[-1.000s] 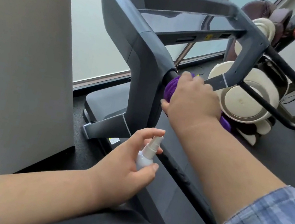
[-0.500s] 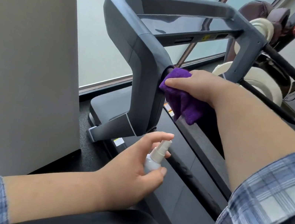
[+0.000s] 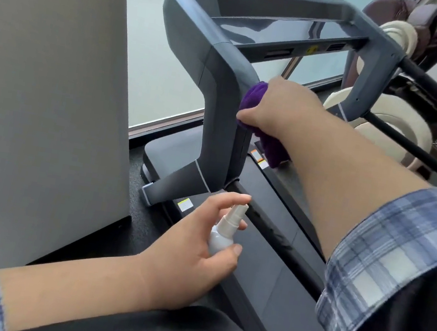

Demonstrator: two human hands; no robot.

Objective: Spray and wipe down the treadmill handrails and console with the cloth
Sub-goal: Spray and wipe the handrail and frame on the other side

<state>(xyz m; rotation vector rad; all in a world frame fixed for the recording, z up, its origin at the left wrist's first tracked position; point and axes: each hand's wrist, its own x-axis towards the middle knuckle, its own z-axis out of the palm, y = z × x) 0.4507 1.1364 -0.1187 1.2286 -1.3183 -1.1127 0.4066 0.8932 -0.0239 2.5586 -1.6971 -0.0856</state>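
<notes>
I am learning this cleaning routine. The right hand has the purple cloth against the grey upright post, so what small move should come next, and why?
Probably slide the right hand with the purple cloth further down the grey treadmill upright post. The cloth already presses on its upper part and the lower part lies bare beneath it, while the left hand holds the small white spray bottle away.

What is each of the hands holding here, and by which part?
Left hand grips the spray bottle around its body. Right hand grips the bunched purple cloth at its upper part.

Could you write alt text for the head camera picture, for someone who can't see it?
A right hand presses a purple cloth against a grey treadmill upright, while the left hand holds a small white spray bottle lower down.
</notes>
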